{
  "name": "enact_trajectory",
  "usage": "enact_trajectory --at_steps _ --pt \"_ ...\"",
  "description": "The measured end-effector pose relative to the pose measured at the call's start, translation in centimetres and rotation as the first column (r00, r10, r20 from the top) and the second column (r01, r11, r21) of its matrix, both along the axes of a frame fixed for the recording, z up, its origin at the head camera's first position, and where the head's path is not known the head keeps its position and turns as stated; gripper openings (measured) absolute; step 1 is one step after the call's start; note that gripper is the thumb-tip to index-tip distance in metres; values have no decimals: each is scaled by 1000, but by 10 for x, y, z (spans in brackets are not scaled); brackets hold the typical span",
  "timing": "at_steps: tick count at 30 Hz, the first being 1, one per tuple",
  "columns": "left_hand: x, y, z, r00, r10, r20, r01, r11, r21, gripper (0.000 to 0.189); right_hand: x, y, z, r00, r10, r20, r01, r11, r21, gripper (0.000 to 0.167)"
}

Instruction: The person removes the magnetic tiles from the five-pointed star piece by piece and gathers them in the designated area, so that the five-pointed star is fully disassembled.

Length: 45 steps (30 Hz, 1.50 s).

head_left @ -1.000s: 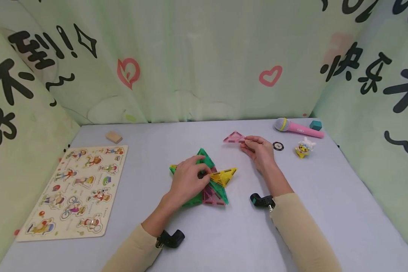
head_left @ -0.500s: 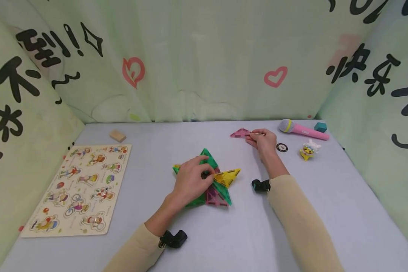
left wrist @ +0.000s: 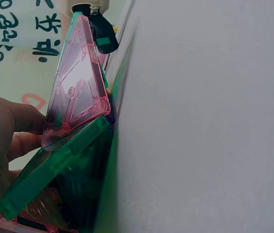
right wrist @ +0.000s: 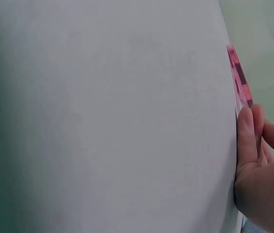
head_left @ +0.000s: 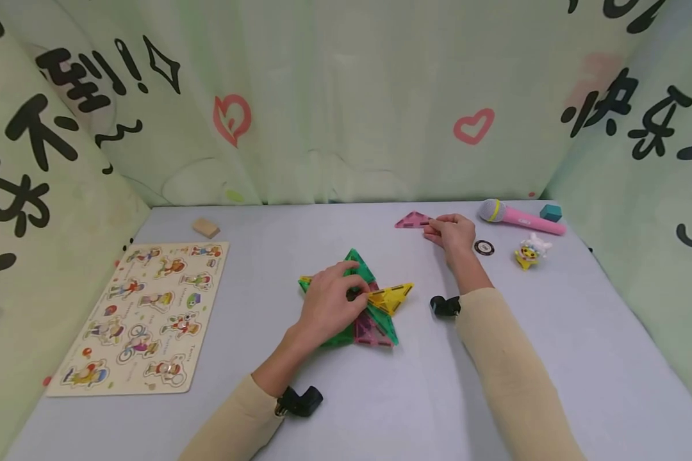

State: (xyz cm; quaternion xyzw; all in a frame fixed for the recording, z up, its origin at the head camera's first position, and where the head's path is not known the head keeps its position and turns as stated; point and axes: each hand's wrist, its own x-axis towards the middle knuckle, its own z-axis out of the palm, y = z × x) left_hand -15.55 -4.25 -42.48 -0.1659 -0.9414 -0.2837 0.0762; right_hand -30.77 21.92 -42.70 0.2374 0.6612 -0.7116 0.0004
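Note:
My left hand [head_left: 333, 299] holds a build of magnetic tiles [head_left: 375, 328] in the middle of the table, its curled fingers over the top. The build joins green, pink and yellow triangular pieces, with a yellow point sticking out to the right; the hand covers much of it. Close up in the left wrist view, fingers lie against an upright pink tile [left wrist: 78, 82] beside a green tile [left wrist: 54, 167]. Farther back and to the right, my right hand [head_left: 453, 237] pinches one corner of a loose pink triangular magnetic tile [head_left: 412, 221], low over the tabletop.
On the left lies a wooden picture puzzle board [head_left: 144, 314], with a small wooden block [head_left: 205, 227] behind it. To the right are a black-and-white disc [head_left: 484, 248], a yellow-and-white figurine [head_left: 532, 250], a pink toy microphone [head_left: 521, 218] and a teal block [head_left: 550, 212].
My right hand has carried the pink triangular tile a little back toward the far table edge. The left hand stays on the magnetic tile build. The head view has shifted slightly.

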Motion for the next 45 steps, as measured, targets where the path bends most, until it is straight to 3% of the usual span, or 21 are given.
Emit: enact_trajectory --at_steps 8,13,19,23,28,35,38,41,45 --pt "1 0 3 1000 6 1 -6 1000 7 11 1 7 0 998 40 -45 -45 994 -103 46" --pt "1 1 0 1000 10 4 -10 1000 13 11 9 13 3 993 111 -33 -116 975 -191 48" --pt "1 1 0 1000 15 6 -15 1000 16 10 25 19 5 977 214 -12 -210 947 -242 48" --pt "1 1 0 1000 18 6 -19 1000 12 10 36 22 0 953 303 -28 -300 924 -236 48" --pt "1 1 0 1000 20 10 -20 1000 15 10 55 24 -2 882 464 -77 -470 871 -142 44" --pt "1 2 0 1000 16 18 -17 1000 26 10 81 21 3 810 578 -98 -578 815 27 44" --pt "2 2 1 1000 19 18 -19 1000 21 10 88 19 7 775 625 -88 -613 779 131 44" --pt "2 2 2 1000 12 26 -13 1000 16 10 93 14 11 719 694 -37 -668 704 243 42" --pt "3 1 2 1000 11 26 -12 1000 18 10 99 5 16 602 798 7 -756 567 327 36"
